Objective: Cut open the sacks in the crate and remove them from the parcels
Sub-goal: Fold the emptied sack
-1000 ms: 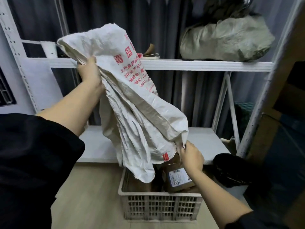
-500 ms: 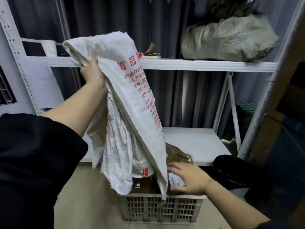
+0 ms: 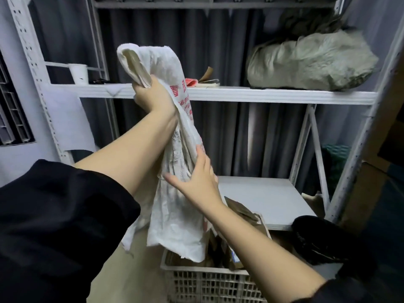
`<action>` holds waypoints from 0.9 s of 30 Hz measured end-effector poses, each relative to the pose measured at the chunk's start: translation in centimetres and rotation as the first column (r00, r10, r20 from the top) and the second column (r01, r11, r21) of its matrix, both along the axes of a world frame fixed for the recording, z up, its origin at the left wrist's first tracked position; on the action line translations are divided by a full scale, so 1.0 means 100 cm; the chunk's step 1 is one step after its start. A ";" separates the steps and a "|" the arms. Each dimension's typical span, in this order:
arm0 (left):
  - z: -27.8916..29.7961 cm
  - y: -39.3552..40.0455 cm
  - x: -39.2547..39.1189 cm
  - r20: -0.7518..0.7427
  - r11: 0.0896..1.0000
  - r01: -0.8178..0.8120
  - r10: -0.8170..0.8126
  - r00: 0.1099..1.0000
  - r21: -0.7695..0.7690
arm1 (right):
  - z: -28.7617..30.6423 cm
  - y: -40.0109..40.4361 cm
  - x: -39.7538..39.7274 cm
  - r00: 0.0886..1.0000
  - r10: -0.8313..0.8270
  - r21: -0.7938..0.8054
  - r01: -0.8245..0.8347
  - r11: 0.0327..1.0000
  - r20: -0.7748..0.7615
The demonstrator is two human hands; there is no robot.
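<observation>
Shelving (image 3: 240, 95) crosses behind, open floor left of one white lattice crate (image 3: 207, 283). Left hand (image 3: 153, 97) grips one crumpled white sack (image 3: 175, 215), red-printed, bunched at its top and hanging above the crate. Right hand (image 3: 199, 182), fingers spread wide, presses the sack's middle. Brown parcels (image 3: 240, 213) sit in the crate, count unclear.

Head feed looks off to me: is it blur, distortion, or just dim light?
Head view: dim, flat light; wide-angle bending of the shelf frame at the edges; slight motion smear on the white sack and grey bundle; crate contents sit in shadow.
</observation>
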State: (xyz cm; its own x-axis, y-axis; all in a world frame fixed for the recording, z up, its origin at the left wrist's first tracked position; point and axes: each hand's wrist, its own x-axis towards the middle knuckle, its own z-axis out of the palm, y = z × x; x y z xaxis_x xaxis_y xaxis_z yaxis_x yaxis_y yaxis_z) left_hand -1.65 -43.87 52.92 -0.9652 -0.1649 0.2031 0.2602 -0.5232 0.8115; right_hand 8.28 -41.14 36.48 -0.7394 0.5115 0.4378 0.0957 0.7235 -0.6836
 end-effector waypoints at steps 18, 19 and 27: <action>-0.021 -0.024 0.004 -0.151 0.675 0.357 -0.571 0.807 -0.646 | 0.078 0.061 -0.007 0.866 -0.160 -0.435 -0.072 0.897 -0.474; -0.030 -0.027 -0.011 -0.206 0.699 0.199 -0.450 0.869 -0.687 | 0.079 0.069 -0.002 0.851 -0.150 -0.486 -0.136 0.863 -0.504; -0.078 -0.071 -0.056 0.171 0.512 0.599 -0.655 0.736 -0.616 | 0.078 0.110 0.036 0.851 0.005 -0.727 -0.451 0.518 -0.524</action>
State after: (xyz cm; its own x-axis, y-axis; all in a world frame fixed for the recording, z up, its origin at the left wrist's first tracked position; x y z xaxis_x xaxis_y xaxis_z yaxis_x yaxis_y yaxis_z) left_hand -7.28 -50.95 45.12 -0.7451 0.6606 0.0922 0.1342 0.0130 0.9909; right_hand 11.86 -30.15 44.31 -0.7425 0.6361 0.2101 -0.4280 -0.2093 -0.8792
